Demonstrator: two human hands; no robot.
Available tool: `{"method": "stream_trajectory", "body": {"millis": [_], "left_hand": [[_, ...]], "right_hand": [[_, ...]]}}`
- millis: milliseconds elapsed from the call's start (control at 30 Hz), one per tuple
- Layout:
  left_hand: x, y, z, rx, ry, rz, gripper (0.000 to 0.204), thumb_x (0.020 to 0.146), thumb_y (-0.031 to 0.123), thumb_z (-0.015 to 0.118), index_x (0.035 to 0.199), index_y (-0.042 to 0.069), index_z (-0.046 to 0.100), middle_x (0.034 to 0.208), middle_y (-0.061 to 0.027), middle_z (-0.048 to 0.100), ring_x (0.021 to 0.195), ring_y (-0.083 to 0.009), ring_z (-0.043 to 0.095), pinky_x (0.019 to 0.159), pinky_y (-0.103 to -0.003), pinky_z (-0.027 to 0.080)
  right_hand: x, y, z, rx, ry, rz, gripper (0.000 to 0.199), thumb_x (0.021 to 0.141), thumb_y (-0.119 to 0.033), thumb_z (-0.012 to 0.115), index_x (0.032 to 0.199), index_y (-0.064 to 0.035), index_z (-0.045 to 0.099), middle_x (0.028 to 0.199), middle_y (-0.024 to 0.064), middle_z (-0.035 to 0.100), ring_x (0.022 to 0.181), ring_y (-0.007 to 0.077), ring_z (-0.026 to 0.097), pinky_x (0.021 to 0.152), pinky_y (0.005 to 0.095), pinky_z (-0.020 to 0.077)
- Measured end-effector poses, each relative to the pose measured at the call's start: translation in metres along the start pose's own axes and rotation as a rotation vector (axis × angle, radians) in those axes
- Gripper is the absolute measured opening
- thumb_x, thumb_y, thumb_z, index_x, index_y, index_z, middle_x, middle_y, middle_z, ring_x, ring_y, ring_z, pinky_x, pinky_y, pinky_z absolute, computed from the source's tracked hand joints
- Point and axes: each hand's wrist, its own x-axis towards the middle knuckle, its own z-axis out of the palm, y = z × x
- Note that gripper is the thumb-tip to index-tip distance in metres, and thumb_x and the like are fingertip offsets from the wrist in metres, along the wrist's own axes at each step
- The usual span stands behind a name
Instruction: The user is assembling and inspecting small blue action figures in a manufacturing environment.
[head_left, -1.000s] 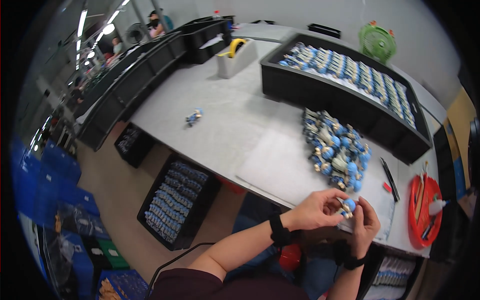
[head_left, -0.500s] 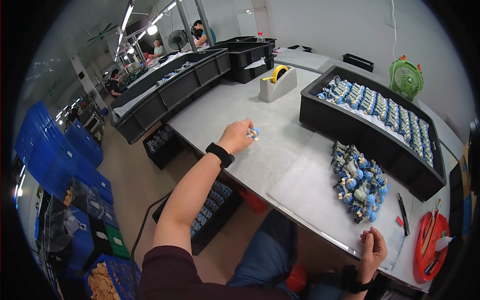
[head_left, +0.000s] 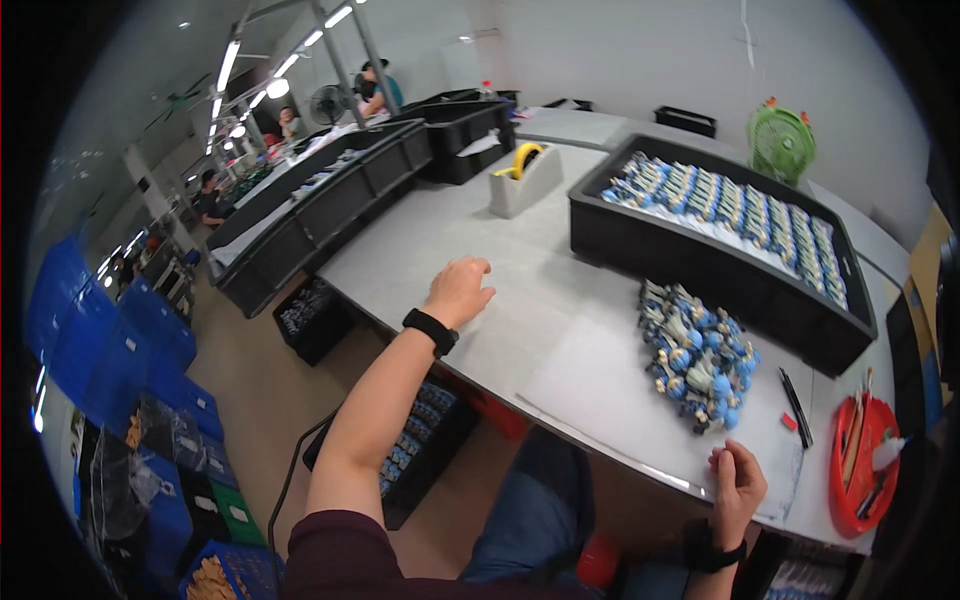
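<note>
My left hand [head_left: 460,291] is over the grey tabletop, back of the hand up. Its thumb and forefinger point right and the other fingers curl beneath. The small blue-capped figurine seen earlier at its fingertips is out of sight; the hand may hide it. Near the table's front edge is my right hand [head_left: 736,484], fingers bent inward. Whatever its fingertips hold, if anything, I cannot make out. A heap of blue and grey figurines [head_left: 700,360] lies just beyond it on a white sheet [head_left: 580,370]. Behind the heap, a black bin [head_left: 720,282] holds rows of similar figurines.
A tape dispenser [head_left: 525,182] stands at the back. On the right are a black pen [head_left: 795,407], a red piece [head_left: 789,422] and a red tray [head_left: 846,518] of tools. A green fan [head_left: 782,143] is behind the bin. Figurines fill a box [head_left: 410,445] below the table edge.
The figurine at my left fingertips has gone from sight as the hand turned. My right hand stays by the heap. The whole view has shifted slightly.
</note>
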Motion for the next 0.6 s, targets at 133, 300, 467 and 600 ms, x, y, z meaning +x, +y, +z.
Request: {"method": "stream_trajectory", "body": {"millis": [133, 300, 467, 600], "left_hand": [[-0.005, 0.072, -0.03, -0.43, -0.026, 0.195, 0.023, 0.071, 0.014, 0.066, 0.089, 0.002, 0.061, 0.082, -0.011, 0.063, 0.073, -0.0234, 0.059, 0.066, -0.032, 0.046], [-0.006, 0.162, -0.016, -0.658, -0.19, 0.529, 0.019, 0.073, 0.009, 0.064, 0.091, 0.003, 0.06, 0.085, -0.0082, 0.061, 0.074, -0.0197, 0.058, 0.063, -0.029, 0.046], [-0.006, 0.217, 0.017, -0.676, -0.142, 0.729, 0.025, 0.07, 0.007, 0.065, 0.094, 0.004, 0.059, 0.093, -0.0086, 0.059, 0.082, -0.0253, 0.055, 0.073, -0.035, 0.045], [-0.008, 0.236, 0.024, -0.683, -0.202, 0.87, 0.032, 0.069, 0.005, 0.066, 0.1, 0.004, 0.058, 0.096, -0.0094, 0.059, 0.089, -0.029, 0.052, 0.08, -0.037, 0.042]], "right_hand": [[0.005, -0.005, 0.007, -0.037, -0.026, -0.015, 0.017, 0.083, -0.003, 0.055, 0.098, 0.0048, 0.059, 0.082, 0.0094, 0.063, 0.075, 0.0118, 0.059, 0.068, 0.022, 0.0472], [0.007, -0.001, 0.0, -0.006, -0.032, -0.028, 0.017, 0.083, -0.003, 0.056, 0.098, 0.0046, 0.059, 0.083, 0.0092, 0.064, 0.076, 0.0116, 0.06, 0.068, 0.021, 0.0467], [0.002, -0.001, -0.001, 0.004, -0.046, -0.026, 0.017, 0.083, -0.004, 0.057, 0.097, 0.0053, 0.059, 0.082, 0.0087, 0.064, 0.076, 0.0116, 0.061, 0.069, 0.0214, 0.0478], [0.001, -0.003, 0.003, -0.013, -0.052, -0.043, 0.018, 0.083, -0.005, 0.057, 0.097, 0.0055, 0.06, 0.081, 0.0082, 0.064, 0.075, 0.0111, 0.061, 0.067, 0.0208, 0.048]]}}
